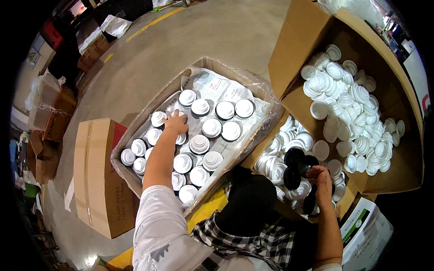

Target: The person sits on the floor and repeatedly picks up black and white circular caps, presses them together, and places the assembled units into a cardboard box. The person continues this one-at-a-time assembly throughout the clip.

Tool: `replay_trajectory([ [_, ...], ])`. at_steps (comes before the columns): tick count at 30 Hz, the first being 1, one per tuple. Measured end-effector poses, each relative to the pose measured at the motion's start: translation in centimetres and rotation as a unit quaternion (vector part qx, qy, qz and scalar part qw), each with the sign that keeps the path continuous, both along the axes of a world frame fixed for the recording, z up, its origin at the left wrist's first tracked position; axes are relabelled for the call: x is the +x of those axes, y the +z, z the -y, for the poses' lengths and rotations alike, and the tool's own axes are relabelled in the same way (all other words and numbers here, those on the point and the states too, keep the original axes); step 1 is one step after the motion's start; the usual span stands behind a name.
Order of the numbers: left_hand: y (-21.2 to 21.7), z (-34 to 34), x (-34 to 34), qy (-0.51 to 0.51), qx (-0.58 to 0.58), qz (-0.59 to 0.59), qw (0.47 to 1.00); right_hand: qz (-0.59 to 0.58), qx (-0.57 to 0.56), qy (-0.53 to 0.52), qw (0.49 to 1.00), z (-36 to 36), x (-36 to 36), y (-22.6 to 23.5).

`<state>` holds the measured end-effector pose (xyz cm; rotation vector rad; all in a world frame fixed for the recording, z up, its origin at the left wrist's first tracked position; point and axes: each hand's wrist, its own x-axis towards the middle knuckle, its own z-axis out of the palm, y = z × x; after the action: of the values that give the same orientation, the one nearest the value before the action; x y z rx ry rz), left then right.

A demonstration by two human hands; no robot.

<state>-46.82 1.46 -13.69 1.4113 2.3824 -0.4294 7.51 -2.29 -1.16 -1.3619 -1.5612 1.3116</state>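
Cans (199, 144) with white stepped caps stand upright in rows inside a plastic-lined cardboard box (135, 180) on the concrete floor (217, 36); printed paper sheets (212, 86) lie across the far part of the box, under and between the cans; the left hand (175, 123) reaches in over the rows, its fingers (174, 114) bent down around the top of one can near the box's left side, grasping it as far as the view shows; the right hand (322, 178) hovers at the near edge of a second, larger open carton (312, 31) to the right, its fingers (312, 170) clenched on a cluster of black round caps (296, 165); that carton is heaped with loose white caps (352, 104); a closed brown box (97, 174) lies just left of the can box; a checked black-and-white garment (253, 241) shows at the lower edge, between the forearms.
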Motion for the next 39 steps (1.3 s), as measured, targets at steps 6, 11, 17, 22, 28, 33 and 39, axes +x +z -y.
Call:
replay_trajectory([
  [6, -0.6, 2.8, 3.6, -0.091, 0.292, -0.086, 0.948, 0.006, 0.013, 0.033, 0.999, 0.7, -0.4, 0.9],
  [11, 0.1, 5.9, 9.1, -0.139, 0.201, 0.202, 0.948, -0.03, 0.024, 0.054, 0.998, 1.0, -0.8, 2.1],
  [17, 2.4, 6.9, 10.3, -0.162, 0.097, 0.109, 0.976, 0.001, 0.05, 0.056, 0.997, 1.7, 0.5, 4.2],
  [22, 1.9, 1.7, 12.9, -0.238, 0.339, 0.13, 0.901, -0.035, 0.111, -0.043, 0.992, 0.4, 2.5, 4.8],
  [28, -0.2, -4.0, 17.5, -0.232, 0.113, 0.025, 0.966, -0.024, 0.121, -0.076, 0.989, -1.2, 4.5, 4.5],
  [33, 0.7, -2.7, 17.4, -0.23, -0.002, 0.105, 0.968, -0.032, 0.144, -0.089, 0.985, -0.6, 5.7, 5.3],
  [39, 0.8, 1.4, 15.6, -0.356, 0.002, 0.147, 0.923, -0.029, 0.154, -0.027, 0.987, 0.7, 5.9, 6.7],
])
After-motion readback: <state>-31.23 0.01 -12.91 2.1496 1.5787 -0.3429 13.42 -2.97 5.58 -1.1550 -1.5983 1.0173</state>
